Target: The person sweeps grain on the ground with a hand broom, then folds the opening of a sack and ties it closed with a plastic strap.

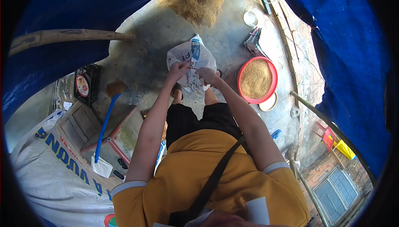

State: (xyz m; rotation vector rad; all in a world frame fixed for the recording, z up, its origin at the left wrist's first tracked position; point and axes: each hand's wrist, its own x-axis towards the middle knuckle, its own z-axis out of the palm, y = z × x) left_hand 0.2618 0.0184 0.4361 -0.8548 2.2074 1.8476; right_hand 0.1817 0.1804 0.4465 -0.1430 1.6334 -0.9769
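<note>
A white printed sack (176, 56) stands on the concrete floor between my feet, its top gathered. My left hand (178, 71) is closed at the sack's top, fingers pinching the gathered material. Close beside it on the right, my right hand (208, 76) is also closed on the sack's top. The two hands are a small gap apart. What lies inside the sack is hidden.
At the right are a red basin (256, 80) of grain, a white bucket (252, 18) and a round lid (268, 102). A grain heap (199, 4) lies ahead. Leftward are a black crate (86, 84), a blue-handled tool (107, 123) and a bamboo pole (75, 35).
</note>
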